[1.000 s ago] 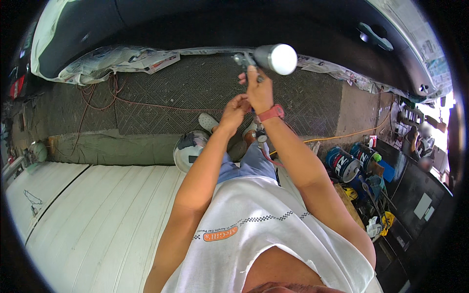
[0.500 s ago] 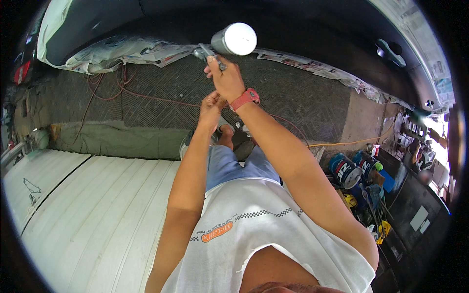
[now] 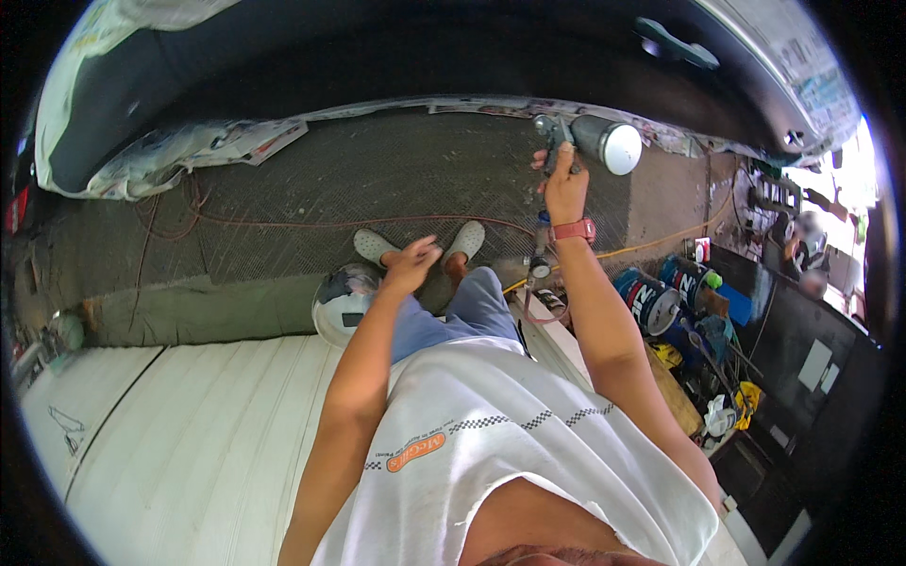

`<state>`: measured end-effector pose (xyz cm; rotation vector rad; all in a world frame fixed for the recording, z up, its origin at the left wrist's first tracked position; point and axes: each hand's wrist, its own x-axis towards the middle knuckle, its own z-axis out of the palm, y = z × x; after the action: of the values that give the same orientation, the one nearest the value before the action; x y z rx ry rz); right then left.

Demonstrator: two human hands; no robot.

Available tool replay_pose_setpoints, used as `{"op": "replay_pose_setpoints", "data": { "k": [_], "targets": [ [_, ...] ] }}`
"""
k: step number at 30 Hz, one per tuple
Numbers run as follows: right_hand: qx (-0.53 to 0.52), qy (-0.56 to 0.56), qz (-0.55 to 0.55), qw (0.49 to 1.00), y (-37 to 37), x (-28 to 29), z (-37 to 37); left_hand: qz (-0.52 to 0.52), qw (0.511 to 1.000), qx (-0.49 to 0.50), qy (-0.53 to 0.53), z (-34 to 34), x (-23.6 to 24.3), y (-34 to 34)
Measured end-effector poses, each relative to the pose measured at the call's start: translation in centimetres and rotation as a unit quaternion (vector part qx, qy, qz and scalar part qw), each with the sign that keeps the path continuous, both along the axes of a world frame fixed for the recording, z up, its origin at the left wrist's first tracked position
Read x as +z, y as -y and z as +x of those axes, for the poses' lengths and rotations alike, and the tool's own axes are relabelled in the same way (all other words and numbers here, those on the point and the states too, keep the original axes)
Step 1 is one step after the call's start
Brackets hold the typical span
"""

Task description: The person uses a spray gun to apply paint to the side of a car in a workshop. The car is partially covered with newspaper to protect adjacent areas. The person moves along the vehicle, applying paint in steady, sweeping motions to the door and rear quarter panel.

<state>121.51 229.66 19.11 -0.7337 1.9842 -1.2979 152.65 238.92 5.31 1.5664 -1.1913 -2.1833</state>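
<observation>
My right hand [image 3: 566, 189] is closed round the handle of a spray gun [image 3: 557, 135], held out near the lower edge of a glossy black car body panel [image 3: 377, 57]. The gun's silver paint cup [image 3: 604, 141], with a pale round end, points to the right. Below my right wrist hangs an air fitting with a gauge [image 3: 540, 266], and a reddish hose runs from it. My left hand [image 3: 411, 267] is in front of my legs, away from the gun. Its fingers look loosely extended and slightly blurred, with nothing visible in them.
Newspaper masking [image 3: 217, 151] lines the panel's lower edge. A reddish hose [image 3: 283, 224] crosses the dark matting [image 3: 311, 189]. Paint cans [image 3: 649, 302] and rags stand at right, beside a dark panel [image 3: 802, 358]. A pale ribbed surface [image 3: 208, 415] lies at left, near a round white container [image 3: 330, 311].
My right hand has carried the spray gun rightward. My left hand has parted from the right wrist and dropped lower, toward my legs. The panel appears shifted in view.
</observation>
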Motion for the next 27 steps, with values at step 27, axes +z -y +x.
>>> {"op": "replay_pose_setpoints", "data": {
  "k": [27],
  "targets": [
    [-0.065,0.012,-0.008,0.998,-0.1,5.0,-7.9,-0.076,0.970,0.039,0.229,13.5,2.9,-8.6]
  ]
}}
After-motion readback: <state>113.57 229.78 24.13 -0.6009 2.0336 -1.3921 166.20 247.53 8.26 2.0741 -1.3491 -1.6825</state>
